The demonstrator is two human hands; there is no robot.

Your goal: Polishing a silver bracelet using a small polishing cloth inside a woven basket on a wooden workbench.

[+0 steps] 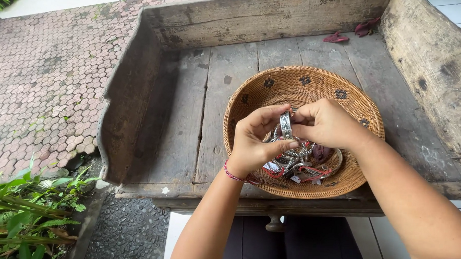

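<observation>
Bangle [286, 125] in two-handed grip over basket [252, 94]

Weathered grey wooden bench [190, 118] mid-frame; hexagonal brick paving [48, 77] upper left; green plants [23, 214] lower left; daylight.

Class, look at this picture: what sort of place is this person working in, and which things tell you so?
Probably an outdoor courtyard or garden edge: a weathered grey wooden bench stands beside reddish hexagonal paving stones and green leafy plants.
</observation>
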